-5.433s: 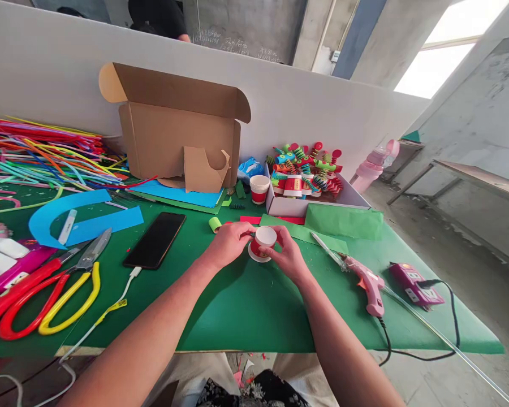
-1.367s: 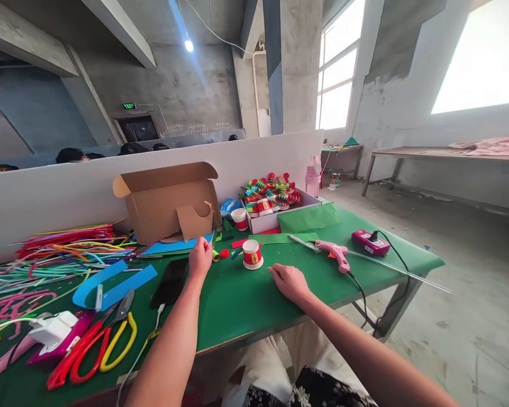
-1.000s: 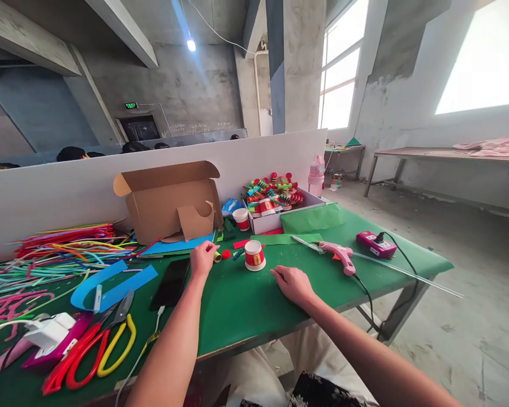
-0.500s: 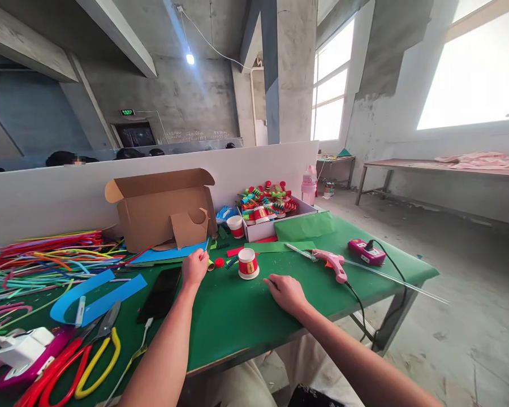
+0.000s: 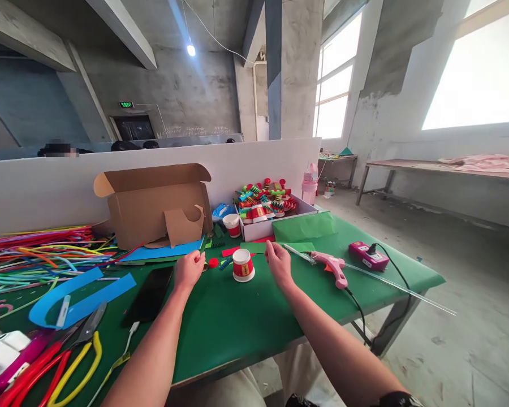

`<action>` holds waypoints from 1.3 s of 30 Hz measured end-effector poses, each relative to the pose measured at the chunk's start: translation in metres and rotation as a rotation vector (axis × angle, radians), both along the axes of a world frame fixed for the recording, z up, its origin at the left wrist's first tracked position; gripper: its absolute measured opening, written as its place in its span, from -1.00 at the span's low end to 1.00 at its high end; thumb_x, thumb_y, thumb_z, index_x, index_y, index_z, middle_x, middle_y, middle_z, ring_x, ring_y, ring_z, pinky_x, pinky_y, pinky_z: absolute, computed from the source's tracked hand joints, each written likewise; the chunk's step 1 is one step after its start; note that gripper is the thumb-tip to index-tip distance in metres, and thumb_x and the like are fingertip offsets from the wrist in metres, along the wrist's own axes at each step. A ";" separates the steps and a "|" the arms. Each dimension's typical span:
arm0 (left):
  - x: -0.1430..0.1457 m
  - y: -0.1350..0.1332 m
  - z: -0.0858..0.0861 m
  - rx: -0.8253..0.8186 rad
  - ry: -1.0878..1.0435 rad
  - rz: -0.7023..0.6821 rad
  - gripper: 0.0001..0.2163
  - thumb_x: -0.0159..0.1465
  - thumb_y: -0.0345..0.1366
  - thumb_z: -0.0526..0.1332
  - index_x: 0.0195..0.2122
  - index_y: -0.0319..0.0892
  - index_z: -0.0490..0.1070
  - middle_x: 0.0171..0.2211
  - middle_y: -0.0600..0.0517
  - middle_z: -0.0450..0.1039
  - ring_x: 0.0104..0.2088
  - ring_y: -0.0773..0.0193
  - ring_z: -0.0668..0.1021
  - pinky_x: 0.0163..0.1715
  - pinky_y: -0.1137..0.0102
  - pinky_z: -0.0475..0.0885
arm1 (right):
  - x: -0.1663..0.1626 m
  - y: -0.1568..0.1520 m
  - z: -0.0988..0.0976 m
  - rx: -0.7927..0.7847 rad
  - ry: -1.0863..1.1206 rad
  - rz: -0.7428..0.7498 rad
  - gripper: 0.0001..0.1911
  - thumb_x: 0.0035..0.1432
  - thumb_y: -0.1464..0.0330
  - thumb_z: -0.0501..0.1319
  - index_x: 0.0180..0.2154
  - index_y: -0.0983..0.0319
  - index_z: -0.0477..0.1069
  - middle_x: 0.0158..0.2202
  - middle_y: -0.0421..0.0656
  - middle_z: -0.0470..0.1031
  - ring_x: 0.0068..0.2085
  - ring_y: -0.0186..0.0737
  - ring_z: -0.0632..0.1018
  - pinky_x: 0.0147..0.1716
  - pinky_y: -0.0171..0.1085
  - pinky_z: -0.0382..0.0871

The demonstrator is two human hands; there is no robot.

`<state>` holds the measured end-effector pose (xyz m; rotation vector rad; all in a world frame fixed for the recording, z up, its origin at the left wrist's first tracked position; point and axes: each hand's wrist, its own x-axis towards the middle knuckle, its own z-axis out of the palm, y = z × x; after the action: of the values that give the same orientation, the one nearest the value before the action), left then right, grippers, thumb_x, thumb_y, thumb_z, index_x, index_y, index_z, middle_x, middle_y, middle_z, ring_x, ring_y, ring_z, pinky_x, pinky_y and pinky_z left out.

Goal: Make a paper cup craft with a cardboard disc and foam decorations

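Note:
A red-and-white paper cup [image 5: 242, 267] stands upside down on the table between my hands, apart from both. My left hand [image 5: 189, 269] is a closed fist to the cup's left, beside a small red disc [image 5: 213, 263]; what its fingers hold, if anything, is hidden. Between that disc and the cup lies a dark blue coiled strip [image 5: 226, 264]. To the cup's right, my right hand [image 5: 279, 262] is closed with thumb and fingers together, close to a green paper strip [image 5: 254, 247]; I cannot make out anything in them.
A pink glue gun [image 5: 331, 268] with its cord lies right, near a purple power socket [image 5: 368, 256]. Behind are a box of finished cup pieces [image 5: 258, 230] and a cardboard box [image 5: 155, 212]. Scissors [image 5: 78, 345], a phone [image 5: 148, 297] and pipe cleaners [image 5: 46, 254] fill the left.
My right hand has lifted from the table and moved forward, its fingers closing up. My left hand stays near the same spot. The view has turned slightly, shifting near things left.

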<state>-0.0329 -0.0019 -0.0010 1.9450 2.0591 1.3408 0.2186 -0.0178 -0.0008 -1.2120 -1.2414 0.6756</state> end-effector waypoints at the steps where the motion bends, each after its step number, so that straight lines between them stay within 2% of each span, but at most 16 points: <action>1: -0.001 0.000 0.000 0.007 0.005 0.010 -0.61 0.17 -0.21 0.12 -0.67 -0.12 -0.09 -0.72 0.16 -0.05 -0.62 0.35 0.06 -0.53 0.42 -0.03 | -0.001 0.007 -0.001 0.026 -0.019 -0.051 -0.43 0.12 -0.15 -0.05 -0.65 0.14 0.12 -0.70 -0.30 0.13 -0.60 -0.33 0.18 -0.57 -0.31 0.07; 5: -0.006 0.003 0.000 0.027 0.008 0.085 -0.75 0.27 -0.21 0.04 -0.55 -0.10 0.13 -0.63 0.12 0.22 -0.58 0.31 0.25 -0.52 0.45 0.05 | 0.005 0.022 -0.012 0.072 -0.128 -0.154 -0.42 0.13 -0.13 -0.08 -0.67 0.14 0.10 -0.71 -0.29 0.09 -0.58 -0.33 0.18 -0.52 -0.30 0.06; 8: -0.007 0.003 0.001 0.020 0.007 0.132 -0.90 0.28 -0.29 0.02 -0.33 -0.11 0.29 -0.51 0.08 0.41 -0.51 0.28 0.42 -0.49 0.47 0.15 | 0.010 0.022 -0.018 0.070 -0.126 -0.175 -0.51 0.13 -0.08 -0.07 -0.59 0.14 0.16 -0.68 -0.29 0.17 -0.57 -0.31 0.22 -0.51 -0.30 0.09; 10: -0.008 0.002 0.005 0.005 0.018 0.152 -0.88 0.27 -0.31 0.03 -0.25 -0.13 0.33 -0.49 0.06 0.47 -0.48 0.27 0.47 -0.48 0.47 0.21 | 0.011 0.020 -0.018 0.066 -0.120 -0.156 -0.58 0.10 -0.06 -0.02 -0.51 0.14 0.21 -0.66 -0.30 0.21 -0.58 -0.30 0.22 -0.52 -0.31 0.10; 12: -0.009 0.003 0.013 -0.019 0.052 0.150 -0.84 0.29 -0.27 0.02 -0.26 -0.14 0.37 -0.50 0.04 0.49 -0.47 0.26 0.50 -0.46 0.46 0.25 | 0.009 0.017 -0.017 0.070 -0.138 -0.107 -0.61 0.08 -0.04 0.03 -0.49 0.14 0.22 -0.66 -0.30 0.24 -0.58 -0.30 0.23 -0.52 -0.31 0.11; 15: -0.008 0.014 0.029 -0.084 0.159 0.087 -0.71 0.34 -0.17 -0.03 -0.37 -0.15 0.41 -0.51 0.02 0.50 -0.45 0.25 0.52 -0.43 0.45 0.30 | 0.004 0.013 -0.016 0.080 -0.176 -0.052 -0.58 0.10 -0.03 0.02 -0.56 0.15 0.18 -0.66 -0.28 0.23 -0.58 -0.31 0.22 -0.53 -0.31 0.09; 17: -0.003 0.029 0.038 -0.148 0.256 0.021 -0.65 0.35 -0.15 -0.05 -0.42 -0.14 0.45 -0.48 0.01 0.52 -0.40 0.23 0.54 -0.38 0.43 0.32 | 0.001 0.012 -0.017 0.087 -0.183 -0.041 -0.56 0.12 -0.02 0.01 -0.58 0.15 0.17 -0.67 -0.28 0.21 -0.58 -0.32 0.19 -0.53 -0.31 0.07; 19: 0.005 0.049 0.042 -0.222 0.354 -0.042 -0.69 0.33 -0.19 0.00 -0.39 -0.12 0.49 -0.41 -0.02 0.55 -0.28 0.18 0.55 -0.30 0.40 0.35 | 0.000 0.011 -0.017 0.095 -0.182 -0.033 -0.56 0.13 -0.02 0.00 -0.58 0.15 0.15 -0.67 -0.29 0.20 -0.58 -0.33 0.18 -0.53 -0.32 0.06; 22: 0.021 0.078 0.037 -0.328 0.469 -0.108 -0.78 0.25 -0.29 0.11 -0.22 -0.11 0.55 -0.25 -0.08 0.56 -0.06 0.09 0.52 -0.12 0.34 0.36 | 0.000 0.011 -0.019 0.096 -0.187 -0.014 -0.57 0.15 0.01 0.01 -0.58 0.15 0.14 -0.67 -0.30 0.19 -0.58 -0.34 0.17 -0.54 -0.32 0.06; 24: 0.032 0.092 0.028 -0.384 0.516 -0.126 -0.73 0.18 -0.32 0.18 -0.11 -0.12 0.54 -0.18 -0.13 0.53 0.01 0.03 0.49 -0.02 0.26 0.34 | 0.000 0.012 -0.020 0.090 -0.190 -0.005 -0.58 0.16 0.02 0.01 -0.57 0.16 0.16 -0.67 -0.30 0.19 -0.58 -0.34 0.19 -0.54 -0.33 0.07; 27: 0.046 0.102 0.015 -0.415 0.539 -0.138 -0.72 0.11 -0.38 0.23 -0.14 -0.14 0.54 -0.20 -0.17 0.51 0.02 -0.06 0.49 0.01 0.16 0.32 | -0.001 0.013 -0.021 0.081 -0.198 0.008 -0.60 0.17 0.05 0.02 -0.57 0.16 0.17 -0.66 -0.29 0.22 -0.59 -0.34 0.19 -0.53 -0.32 0.07; 31: 0.049 0.098 0.014 -0.329 0.490 -0.163 -0.74 0.09 -0.52 0.19 -0.25 -0.15 0.57 -0.26 -0.20 0.51 -0.04 -0.09 0.50 -0.01 0.11 0.32 | -0.003 0.014 -0.021 0.080 -0.196 0.023 -0.61 0.18 0.08 0.03 -0.57 0.15 0.16 -0.67 -0.30 0.21 -0.58 -0.34 0.17 -0.54 -0.33 0.06; 36: 0.037 0.067 0.042 -0.128 0.337 -0.169 -0.59 0.18 -0.52 0.10 0.04 -0.14 0.45 -0.13 -0.14 0.53 -0.05 0.08 0.51 -0.01 0.18 0.38 | -0.001 0.014 -0.015 0.106 -0.120 0.017 -0.59 0.17 0.05 0.03 -0.58 0.16 0.15 -0.67 -0.30 0.18 -0.57 -0.34 0.17 -0.54 -0.32 0.06; 38: 0.037 0.041 0.054 -0.046 0.142 -0.222 -0.61 0.23 -0.43 0.12 0.09 -0.15 0.39 -0.10 -0.10 0.53 -0.12 0.18 0.54 -0.07 0.26 0.44 | 0.001 0.011 -0.009 0.125 -0.044 0.024 -0.62 0.16 0.04 0.05 -0.54 0.15 0.19 -0.64 -0.30 0.20 -0.57 -0.34 0.19 -0.52 -0.32 0.09; 39: 0.040 0.027 0.058 0.008 -0.074 -0.302 -0.64 0.23 -0.37 0.16 0.07 -0.17 0.40 -0.11 -0.09 0.54 -0.16 0.20 0.55 -0.10 0.28 0.45 | 0.002 0.008 -0.005 0.137 0.010 0.032 -0.64 0.15 0.04 0.07 -0.51 0.15 0.22 -0.62 -0.30 0.23 -0.55 -0.34 0.21 -0.51 -0.32 0.11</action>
<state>0.0073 0.0253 0.0567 2.0699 1.6471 1.3312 0.2205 -0.0096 -0.0055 -1.0766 -1.2798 0.6097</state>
